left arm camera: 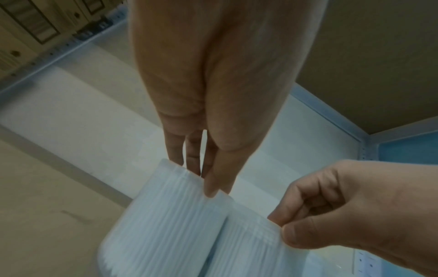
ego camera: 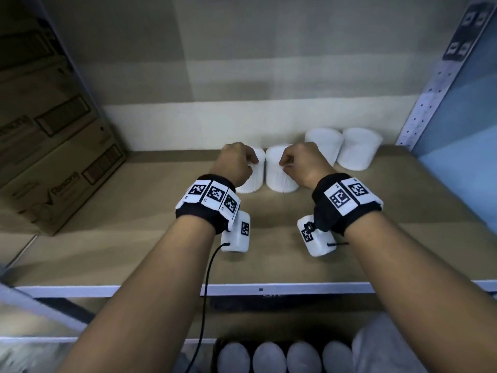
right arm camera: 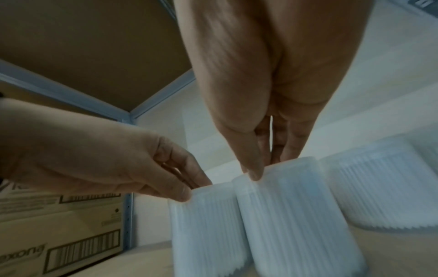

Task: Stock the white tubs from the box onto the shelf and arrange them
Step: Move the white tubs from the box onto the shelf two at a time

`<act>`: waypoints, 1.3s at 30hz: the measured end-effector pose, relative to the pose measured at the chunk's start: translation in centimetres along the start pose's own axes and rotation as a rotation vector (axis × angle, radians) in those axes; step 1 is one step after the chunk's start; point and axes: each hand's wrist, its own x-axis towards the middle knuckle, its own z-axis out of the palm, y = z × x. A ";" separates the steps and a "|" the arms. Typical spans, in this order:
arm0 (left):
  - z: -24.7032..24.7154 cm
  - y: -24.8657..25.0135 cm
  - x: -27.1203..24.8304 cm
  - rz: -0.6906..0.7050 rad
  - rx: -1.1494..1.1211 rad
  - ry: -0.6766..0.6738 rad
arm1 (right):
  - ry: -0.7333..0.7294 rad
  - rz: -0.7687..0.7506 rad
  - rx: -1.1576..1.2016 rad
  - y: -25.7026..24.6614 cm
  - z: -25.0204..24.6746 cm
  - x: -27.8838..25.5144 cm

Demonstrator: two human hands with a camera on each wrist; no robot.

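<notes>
The brown board shelf (ego camera: 134, 251) with its pale metal front edge fills most of the head view, and a perforated grey metal upright (ego camera: 430, 95) rises at its right rear corner. On the left end of the shelf stands a large brown cardboard box (ego camera: 51, 135) with printed labels and barcodes. Below the shelf's front edge, a row of rounded white tub tops (ego camera: 285, 356) shows at the bottom of the head view.

Four ribbed white plastic tubs stand upside down, wide end on the board, toward the back. The two rear tubs (ego camera: 344, 149) sit side by side at the right, touching or nearly so. In front and to their left, the left front tub (ego camera: 252, 179) and the right front tub (ego camera: 279, 170) stand pressed against each other.

The left hand (ego camera: 235, 162) pinches the top edge of the left front tub, thumb on the near side and fingers over the top. The right hand (ego camera: 302, 162) pinches the top edge of the right front tub the same way. Both wrists wear black bands with white square-coded markers (ego camera: 212, 196), and a thin black cable (ego camera: 207, 286) hangs from the left one.
</notes>
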 end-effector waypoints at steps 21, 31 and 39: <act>1.8 -1.2 7.1 0.081 0.065 -0.015 | 0.022 -0.010 -0.067 1.9 0.7 6.1; -1.7 0.7 -0.1 0.045 0.098 -0.160 | -0.070 0.052 -0.059 0.7 -2.4 -1.4; -0.2 5.6 -7.9 0.035 0.118 -0.287 | -0.104 0.130 -0.130 0.3 -5.0 -10.5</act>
